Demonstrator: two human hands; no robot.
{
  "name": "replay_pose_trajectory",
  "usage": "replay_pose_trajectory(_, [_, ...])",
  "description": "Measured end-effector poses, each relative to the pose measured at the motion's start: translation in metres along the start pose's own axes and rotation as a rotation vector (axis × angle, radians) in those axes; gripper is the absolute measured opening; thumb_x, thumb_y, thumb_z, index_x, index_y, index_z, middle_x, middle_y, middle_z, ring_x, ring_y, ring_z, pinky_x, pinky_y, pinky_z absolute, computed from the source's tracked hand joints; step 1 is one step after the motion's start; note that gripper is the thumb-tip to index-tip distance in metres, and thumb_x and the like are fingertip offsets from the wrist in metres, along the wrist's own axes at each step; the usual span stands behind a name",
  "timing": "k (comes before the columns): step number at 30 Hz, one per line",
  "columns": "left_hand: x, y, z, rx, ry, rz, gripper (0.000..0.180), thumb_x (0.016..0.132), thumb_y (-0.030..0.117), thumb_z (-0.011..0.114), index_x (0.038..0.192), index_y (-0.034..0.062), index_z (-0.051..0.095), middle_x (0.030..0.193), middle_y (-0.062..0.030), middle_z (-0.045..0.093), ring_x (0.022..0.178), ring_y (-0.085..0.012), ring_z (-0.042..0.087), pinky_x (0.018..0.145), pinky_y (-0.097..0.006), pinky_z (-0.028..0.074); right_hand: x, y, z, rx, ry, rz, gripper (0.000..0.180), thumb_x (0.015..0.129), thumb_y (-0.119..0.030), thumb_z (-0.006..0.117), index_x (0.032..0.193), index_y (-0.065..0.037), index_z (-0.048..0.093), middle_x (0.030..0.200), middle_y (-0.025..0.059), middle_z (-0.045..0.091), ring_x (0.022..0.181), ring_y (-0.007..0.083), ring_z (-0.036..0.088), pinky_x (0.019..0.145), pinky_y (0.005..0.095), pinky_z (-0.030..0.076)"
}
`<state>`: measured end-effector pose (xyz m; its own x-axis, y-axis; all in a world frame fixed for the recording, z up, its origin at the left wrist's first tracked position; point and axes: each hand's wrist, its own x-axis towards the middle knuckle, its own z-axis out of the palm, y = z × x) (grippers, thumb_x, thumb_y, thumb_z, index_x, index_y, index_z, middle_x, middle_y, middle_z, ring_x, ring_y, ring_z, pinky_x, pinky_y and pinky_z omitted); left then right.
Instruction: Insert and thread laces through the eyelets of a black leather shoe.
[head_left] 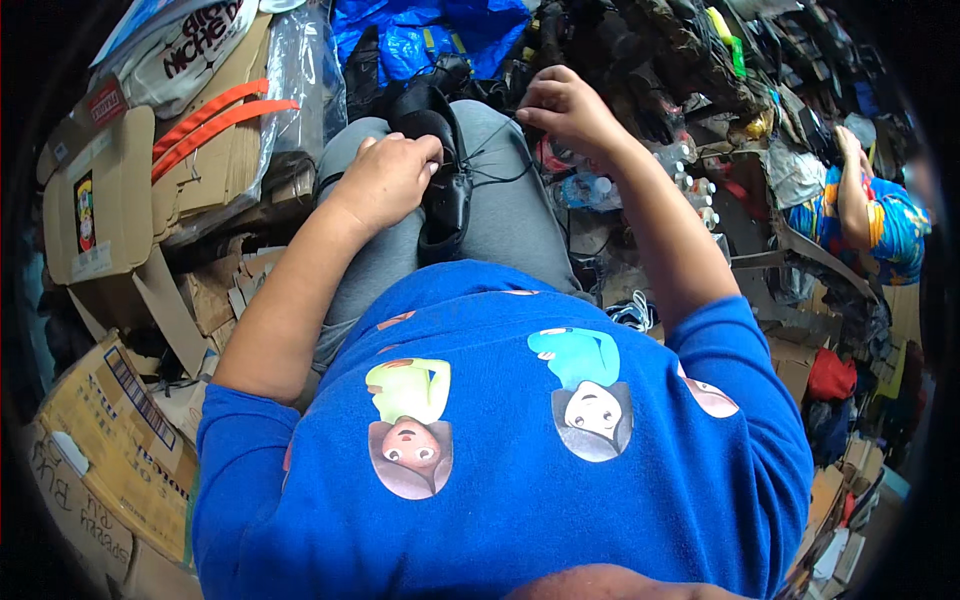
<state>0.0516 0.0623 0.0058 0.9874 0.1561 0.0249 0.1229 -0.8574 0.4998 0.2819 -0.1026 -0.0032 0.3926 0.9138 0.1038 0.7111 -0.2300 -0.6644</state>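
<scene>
Clasping the black shoe (449,208), the left hand (386,180) likely steadies it between the thighs (503,222), which cradle it — leaving the right hand (566,108), fingertips together, apparently pinching dark cord (498,183) off to the side.

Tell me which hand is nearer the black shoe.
Left. The left hand is at the left side of the black shoe; the right hand is apart from it, off to the right.

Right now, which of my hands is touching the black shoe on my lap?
Your left hand: its curled fingers are against the black shoe. Your right hand is raised apart from it, off to the shoe's right.
</scene>
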Motion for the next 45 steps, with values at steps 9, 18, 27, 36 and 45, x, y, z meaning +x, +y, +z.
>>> replay_pose_trajectory(9, [-0.007, -0.009, -0.004, 0.044, -0.069, -0.016, 0.014, 0.089, 0.017, 0.051, 0.096, 0.0109, 0.062, 0.086, -0.0097, 0.066, 0.092, -0.0288, 0.061, 0.083, -0.046, 0.041, 0.000, -0.076, 0.011, -0.543, -0.304, -0.338, 0.011, 0.083, -0.022, 0.061, 0.089, -0.013, 0.063, 0.087, 0.0044, 0.063, 0.092, 0.0238, 0.060, 0.085, 0.0386, 0.040])
replay_pose_trajectory(18, [-0.044, -0.027, -0.022, 0.241, 0.050, 0.113, 0.009, 0.083, 0.012, 0.056, 0.091, 0.0121, 0.058, 0.078, -0.0071, 0.059, 0.085, -0.0247, 0.055, 0.081, -0.040, 0.036, 0.007, -0.059, 0.025, -0.594, -0.340, -0.561, 0.007, 0.084, -0.021, 0.055, 0.089, -0.016, 0.058, 0.072, 0.0036, 0.061, 0.081, 0.0241, 0.061, 0.078, 0.0391, 0.040])
replay_pose_trajectory(27, [-0.186, -0.085, -0.106, 0.168, 0.210, -0.436, 0.009, 0.085, 0.007, 0.056, 0.093, 0.0060, 0.060, 0.084, -0.0104, 0.059, 0.079, -0.0271, 0.055, 0.074, -0.034, 0.042, -0.040, 0.018, -0.050, -0.092, -0.250, 0.410, 0.009, 0.081, -0.015, 0.065, 0.089, -0.012, 0.066, 0.072, 0.0036, 0.062, 0.066, 0.0128, 0.057, 0.068, 0.0299, 0.045])
replay_pose_trajectory(36, [-0.092, 0.007, -0.129, -1.308, 0.436, 0.287, 0.022, 0.095, 0.024, 0.054, 0.099, 0.0020, 0.056, 0.092, -0.0104, 0.063, 0.103, -0.0261, 0.059, 0.094, -0.036, 0.045, 0.021, -0.086, 0.002, 1.607, -0.044, 0.024, 0.022, 0.096, -0.027, 0.052, 0.092, -0.006, 0.058, 0.099, 0.0107, 0.063, 0.091, 0.0218, 0.060, 0.088, 0.0409, 0.046])
replay_pose_trajectory(45, [-0.124, -0.020, -0.124, -0.069, -0.034, -0.192, 0.018, 0.081, 0.015, 0.064, 0.088, -0.0014, 0.063, 0.080, -0.0112, 0.063, 0.077, -0.0222, 0.062, 0.072, -0.033, 0.048, -0.052, -0.039, -0.017, 0.170, -0.409, 0.110, 0.026, 0.093, -0.023, 0.058, 0.106, -0.003, 0.065, 0.092, 0.0075, 0.067, 0.083, 0.0121, 0.061, 0.079, 0.0274, 0.048])
